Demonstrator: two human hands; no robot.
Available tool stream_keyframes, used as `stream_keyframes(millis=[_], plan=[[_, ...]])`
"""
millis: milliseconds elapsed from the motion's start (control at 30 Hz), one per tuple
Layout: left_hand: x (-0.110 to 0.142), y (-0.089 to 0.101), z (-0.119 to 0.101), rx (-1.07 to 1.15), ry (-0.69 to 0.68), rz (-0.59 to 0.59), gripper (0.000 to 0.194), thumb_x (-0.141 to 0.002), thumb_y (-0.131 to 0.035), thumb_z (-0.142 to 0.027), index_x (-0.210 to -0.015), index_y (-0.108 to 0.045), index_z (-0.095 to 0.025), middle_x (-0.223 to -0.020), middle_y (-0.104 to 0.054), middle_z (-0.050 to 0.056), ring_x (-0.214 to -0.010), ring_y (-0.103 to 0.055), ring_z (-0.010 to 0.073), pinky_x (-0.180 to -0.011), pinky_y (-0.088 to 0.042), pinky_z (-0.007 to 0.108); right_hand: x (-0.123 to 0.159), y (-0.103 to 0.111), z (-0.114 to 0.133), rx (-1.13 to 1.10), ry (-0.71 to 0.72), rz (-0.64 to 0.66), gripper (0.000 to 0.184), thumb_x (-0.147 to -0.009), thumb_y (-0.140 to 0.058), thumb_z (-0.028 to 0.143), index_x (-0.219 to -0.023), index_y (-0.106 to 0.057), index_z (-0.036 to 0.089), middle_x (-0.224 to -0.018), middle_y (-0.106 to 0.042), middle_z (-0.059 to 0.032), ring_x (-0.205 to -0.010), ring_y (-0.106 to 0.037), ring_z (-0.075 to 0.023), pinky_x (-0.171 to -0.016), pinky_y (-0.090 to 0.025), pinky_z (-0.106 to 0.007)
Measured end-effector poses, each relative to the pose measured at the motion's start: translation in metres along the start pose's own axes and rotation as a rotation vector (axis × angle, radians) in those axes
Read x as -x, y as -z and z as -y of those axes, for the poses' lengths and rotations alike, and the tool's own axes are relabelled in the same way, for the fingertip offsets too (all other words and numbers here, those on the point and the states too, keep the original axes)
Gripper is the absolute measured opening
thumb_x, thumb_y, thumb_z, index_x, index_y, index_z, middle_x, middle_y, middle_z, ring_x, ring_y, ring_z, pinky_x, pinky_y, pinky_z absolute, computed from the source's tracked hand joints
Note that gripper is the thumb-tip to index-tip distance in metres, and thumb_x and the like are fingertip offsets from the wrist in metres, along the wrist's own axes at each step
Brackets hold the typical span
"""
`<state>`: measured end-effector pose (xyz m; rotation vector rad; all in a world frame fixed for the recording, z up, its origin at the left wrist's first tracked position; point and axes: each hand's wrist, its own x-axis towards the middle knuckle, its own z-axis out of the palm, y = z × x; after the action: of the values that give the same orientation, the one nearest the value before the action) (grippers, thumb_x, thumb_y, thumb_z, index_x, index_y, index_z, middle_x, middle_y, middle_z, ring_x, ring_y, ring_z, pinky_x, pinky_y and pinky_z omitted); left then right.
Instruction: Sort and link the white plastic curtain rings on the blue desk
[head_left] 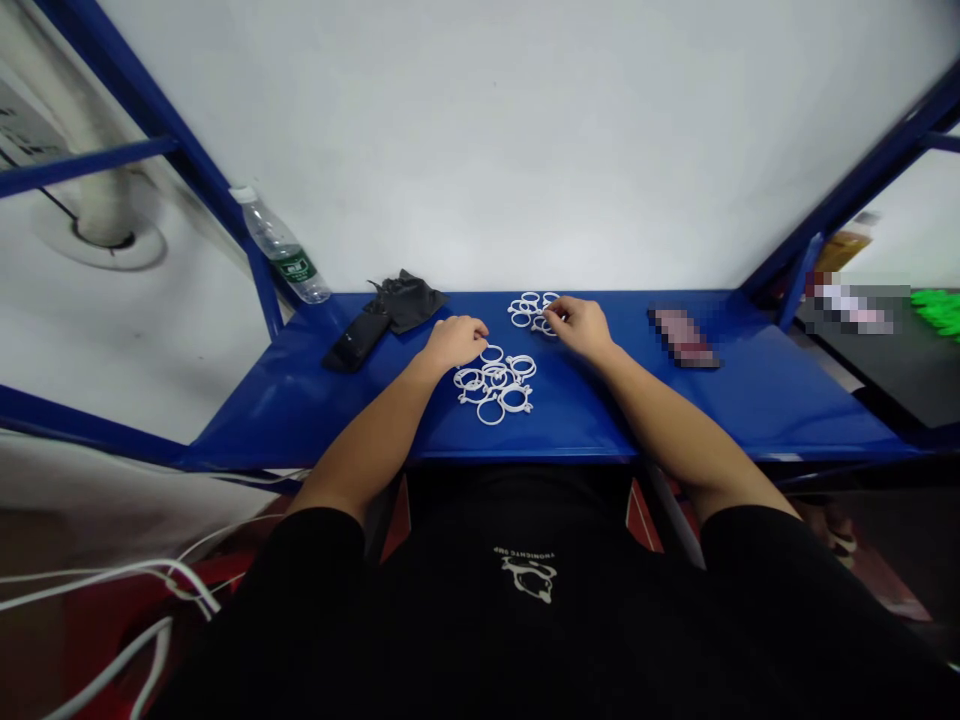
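My left hand (455, 342) is curled low over the blue table, its fingertips at the edge of a white ring (491, 354); whatever lies between the fingers is hidden. This ring is at the top of a nearer pile of white plastic rings (514, 399) with small tabs. Farther back and to the right, my right hand (581, 327) pinches a white ring (550, 328) at the side of a second, smaller cluster of white rings (520, 320). Several rings in both groups overlap one another.
A blue table (570, 430) meets a white wall. On the left are a clear bottle (289, 262), a black phone-like object (356, 340) and a crumpled black bag (406, 302). A blurred flat object (684, 338) lies right. Blue frame posts (262, 285) flank the table.
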<state>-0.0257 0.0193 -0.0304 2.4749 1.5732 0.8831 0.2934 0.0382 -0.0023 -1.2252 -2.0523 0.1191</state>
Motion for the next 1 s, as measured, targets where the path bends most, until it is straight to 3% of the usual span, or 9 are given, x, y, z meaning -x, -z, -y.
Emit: stream_keyframes(millis=[133, 333, 533, 733, 867, 1000], plan=[[0.001, 0.001, -0.008, 0.022, -0.013, 0.07, 0.006, -0.088, -0.088, -0.024, -0.091, -0.091, -0.028, -0.094, -0.088, 0.007, -0.087, -0.08, 0.0293, -0.094, -0.063, 0.046, 0.004, -0.005, 0.014, -0.013, 0.108, 0.12, 0.023, -0.104, -0.068, 0.037, -0.103, -0.087, 0.024, -0.093, -0.087, -0.0071, -0.079, -0.075, -0.0244, -0.074, -0.052, -0.035], [0.002, 0.002, -0.02, 0.061, -0.012, 0.121, 0.014, -0.1, -0.081, -0.031, -0.089, -0.089, -0.027, -0.095, -0.087, 0.007, -0.088, -0.08, 0.0281, -0.102, -0.06, 0.048, 0.007, -0.01, 0.019, -0.017, 0.176, 0.233, 0.026, -0.106, -0.071, 0.042, -0.11, -0.088, 0.023, -0.098, -0.088, -0.0076, -0.084, -0.076, -0.0251, -0.077, -0.051, -0.036], [0.003, -0.002, -0.019, 0.079, -0.017, 0.158, 0.016, -0.097, -0.088, -0.043, -0.1, -0.091, -0.027, -0.087, -0.086, 0.005, -0.081, -0.078, 0.0259, -0.093, -0.061, 0.043, 0.008, -0.015, 0.02, -0.042, 0.262, 0.327, 0.022, -0.105, -0.073, 0.04, -0.109, -0.087, 0.024, -0.099, -0.087, -0.006, -0.085, -0.074, -0.0236, -0.076, -0.049, -0.034], [0.003, 0.001, -0.031, 0.122, -0.06, 0.09, 0.011, -0.099, -0.083, -0.03, -0.106, -0.091, -0.027, -0.092, -0.087, 0.005, -0.08, -0.078, 0.0247, -0.089, -0.062, 0.041, 0.008, -0.014, 0.021, -0.082, 0.253, 0.306, 0.025, -0.104, -0.071, 0.04, -0.108, -0.088, 0.022, -0.099, -0.088, -0.008, -0.084, -0.075, -0.0246, -0.076, -0.049, -0.035], [0.002, 0.005, -0.042, 0.138, -0.129, -0.029, 0.01, -0.103, -0.083, -0.028, -0.109, -0.09, -0.027, -0.1, -0.088, 0.005, -0.087, -0.078, 0.024, -0.094, -0.06, 0.043, 0.009, -0.014, 0.027, -0.191, 0.251, 0.274, 0.031, -0.109, -0.066, 0.043, -0.116, -0.089, 0.023, -0.101, -0.088, -0.008, -0.084, -0.075, -0.0245, -0.078, -0.052, -0.035], [0.004, 0.004, -0.049, 0.107, -0.176, -0.084, 0.011, -0.104, -0.083, -0.024, -0.111, -0.091, -0.028, -0.099, -0.089, 0.004, -0.095, -0.078, 0.0255, -0.099, -0.057, 0.045, 0.012, -0.018, 0.034, -0.251, 0.258, 0.25, 0.029, -0.109, -0.068, 0.044, -0.111, -0.088, 0.023, -0.097, -0.086, -0.0072, -0.08, -0.073, -0.0228, -0.077, -0.052, -0.035]])
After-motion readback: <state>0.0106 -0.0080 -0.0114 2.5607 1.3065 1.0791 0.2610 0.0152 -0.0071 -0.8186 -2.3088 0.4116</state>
